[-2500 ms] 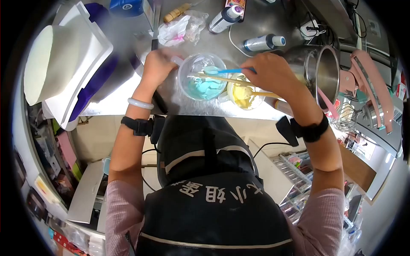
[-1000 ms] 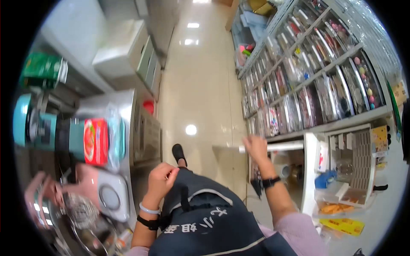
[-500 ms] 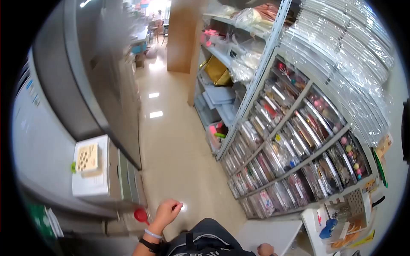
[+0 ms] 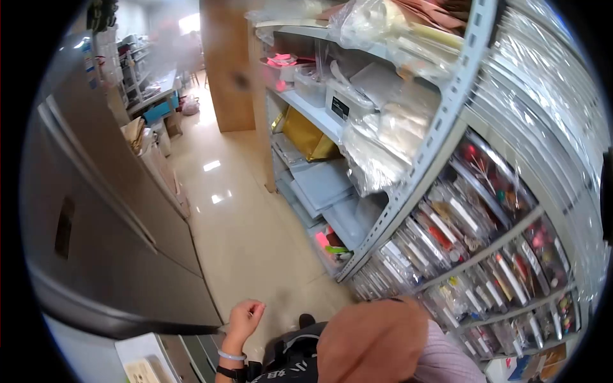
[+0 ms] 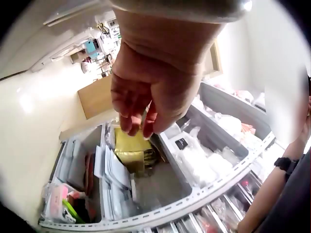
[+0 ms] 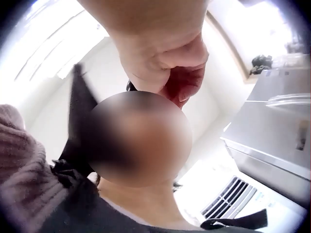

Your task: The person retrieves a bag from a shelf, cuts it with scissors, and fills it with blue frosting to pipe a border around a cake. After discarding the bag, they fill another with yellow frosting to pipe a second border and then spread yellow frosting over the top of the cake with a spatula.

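Note:
My left hand (image 4: pixel 244 319) hangs low in front of the body in the head view, its fingers loosely curled around nothing. In the left wrist view the same hand (image 5: pixel 150 92) appears in front of the shelf rack, apart from it. Raised near the person's head, my right hand (image 6: pixel 170 63) has bent fingers in the right wrist view; whether they pinch or touch anything cannot be made out. A large blurred part of the raised right arm or hand (image 4: pixel 373 341) fills the lower middle of the head view.
A metal shelf rack (image 4: pixel 418 163) with bags and boxes stands ahead on the right, beside clear drawers (image 4: pixel 447 236) full of packets. Steel cabinet doors (image 4: pixel 121 249) line the left. Between them a tiled floor (image 4: pixel 236 236) runs toward a wooden panel (image 4: pixel 227 70).
The person has left the worktop, letting go of the cup and blue tool, and moved along the aisle. The shelf rack appears closer; the right hand has come up near the head.

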`<control>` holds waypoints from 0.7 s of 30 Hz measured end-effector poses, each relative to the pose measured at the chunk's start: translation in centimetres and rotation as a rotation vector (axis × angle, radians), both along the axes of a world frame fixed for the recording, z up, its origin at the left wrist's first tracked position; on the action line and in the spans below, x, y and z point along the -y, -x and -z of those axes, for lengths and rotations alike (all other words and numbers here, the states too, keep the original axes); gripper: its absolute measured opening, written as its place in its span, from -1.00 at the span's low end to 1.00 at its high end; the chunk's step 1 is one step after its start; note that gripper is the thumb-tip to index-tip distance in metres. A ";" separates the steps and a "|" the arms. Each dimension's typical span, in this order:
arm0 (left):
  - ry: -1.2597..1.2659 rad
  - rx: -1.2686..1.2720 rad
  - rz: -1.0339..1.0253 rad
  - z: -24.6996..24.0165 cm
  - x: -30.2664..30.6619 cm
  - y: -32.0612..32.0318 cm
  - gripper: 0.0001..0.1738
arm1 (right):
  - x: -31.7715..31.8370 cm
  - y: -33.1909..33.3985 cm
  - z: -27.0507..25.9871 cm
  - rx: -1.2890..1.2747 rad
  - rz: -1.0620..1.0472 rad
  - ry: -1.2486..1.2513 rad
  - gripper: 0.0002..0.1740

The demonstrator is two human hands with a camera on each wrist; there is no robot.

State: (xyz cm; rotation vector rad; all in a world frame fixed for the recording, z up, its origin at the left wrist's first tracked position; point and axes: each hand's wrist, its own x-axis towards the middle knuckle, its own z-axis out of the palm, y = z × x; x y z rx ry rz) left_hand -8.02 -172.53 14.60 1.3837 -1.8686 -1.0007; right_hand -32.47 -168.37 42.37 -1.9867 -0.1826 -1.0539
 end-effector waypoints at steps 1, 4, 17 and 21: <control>0.005 -0.064 -0.044 -0.5 2.5 0.2 -0.82 | 2.1 -0.6 -0.8 -0.008 0.008 -0.017 -0.77; -0.080 -0.242 -0.101 -1.5 9.7 0.6 -0.85 | 8.9 -1.5 -1.2 0.325 0.023 0.037 -0.68; 0.958 -0.188 0.922 -17.4 52.4 19.8 -0.76 | 41.8 17.2 -2.3 -0.777 2.339 0.250 -0.81; 1.278 -0.381 1.124 -26.3 56.5 32.9 -0.59 | 46.7 26.9 0.6 -1.548 2.285 0.149 -0.29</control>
